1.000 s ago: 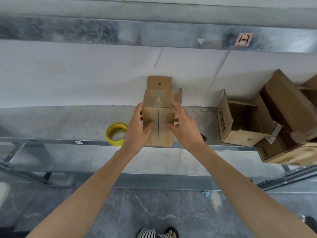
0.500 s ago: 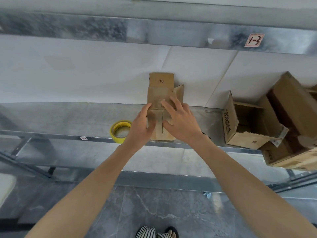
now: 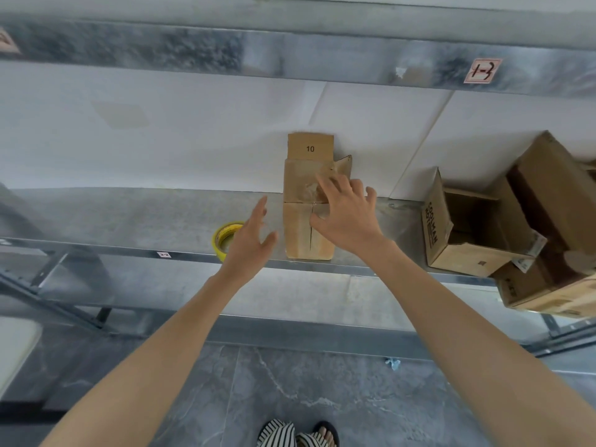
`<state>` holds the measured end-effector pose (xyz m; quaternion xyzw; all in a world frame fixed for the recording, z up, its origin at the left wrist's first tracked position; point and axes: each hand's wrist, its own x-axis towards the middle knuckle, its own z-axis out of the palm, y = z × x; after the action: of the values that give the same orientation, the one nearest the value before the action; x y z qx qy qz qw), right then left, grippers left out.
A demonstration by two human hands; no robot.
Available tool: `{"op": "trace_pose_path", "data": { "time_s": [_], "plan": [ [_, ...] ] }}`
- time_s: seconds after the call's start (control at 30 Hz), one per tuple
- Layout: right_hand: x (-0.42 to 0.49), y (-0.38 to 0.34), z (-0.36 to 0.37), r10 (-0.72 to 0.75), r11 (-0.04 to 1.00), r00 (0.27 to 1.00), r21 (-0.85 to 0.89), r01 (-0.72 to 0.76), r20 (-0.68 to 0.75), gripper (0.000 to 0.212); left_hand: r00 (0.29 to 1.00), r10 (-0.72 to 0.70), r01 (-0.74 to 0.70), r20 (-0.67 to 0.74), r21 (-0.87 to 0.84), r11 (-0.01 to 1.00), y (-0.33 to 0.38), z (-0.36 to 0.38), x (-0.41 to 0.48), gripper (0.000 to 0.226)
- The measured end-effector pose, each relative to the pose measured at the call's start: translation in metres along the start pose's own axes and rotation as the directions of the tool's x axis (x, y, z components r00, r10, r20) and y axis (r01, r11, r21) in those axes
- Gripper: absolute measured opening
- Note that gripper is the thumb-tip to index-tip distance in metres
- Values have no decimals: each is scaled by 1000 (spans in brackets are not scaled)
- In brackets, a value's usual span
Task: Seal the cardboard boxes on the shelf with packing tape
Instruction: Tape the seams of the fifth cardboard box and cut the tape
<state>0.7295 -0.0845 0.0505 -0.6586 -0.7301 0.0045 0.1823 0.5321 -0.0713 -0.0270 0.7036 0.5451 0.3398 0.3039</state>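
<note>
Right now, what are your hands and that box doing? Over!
Left hand open, hovering beside the tape roll. Right hand spread on the small box, holding flaps down. Nothing in the way.

A single wide-angle head camera looks forward and steeply down from close behind the outstretched arms, facing the metal shelf [image 3: 135, 217] and white wall, with the floor [image 3: 290, 398] directly below.

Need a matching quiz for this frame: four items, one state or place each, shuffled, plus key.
1 tape roll
2 small box
3 right hand
4 left hand

A flaps folded down, 10 on rear flap
B fingers spread on the small box
C yellow, at shelf edge
D open, left of the small box

Pairs: 1-C, 2-A, 3-B, 4-D
</note>
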Motion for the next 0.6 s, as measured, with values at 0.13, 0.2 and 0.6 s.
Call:
{"op": "trace_pose_path", "data": {
  "time_s": [0.13,0.2,0.6],
  "plan": [
    [-6,-2,-2,-27,999,1000,46,27,-7,62,993,-109,91,40,317,944,-26,-12,0,44],
    [-8,-3,-1,-34,998,999,48,34,3,64,982,-168,89,90,562,822,-37,-15,-3,32],
    [-12,-23,-18,-107,972,985,195,133,-138,59,996,10,-64,85,669,740,-18,-37,-11,16]
  ]
}}
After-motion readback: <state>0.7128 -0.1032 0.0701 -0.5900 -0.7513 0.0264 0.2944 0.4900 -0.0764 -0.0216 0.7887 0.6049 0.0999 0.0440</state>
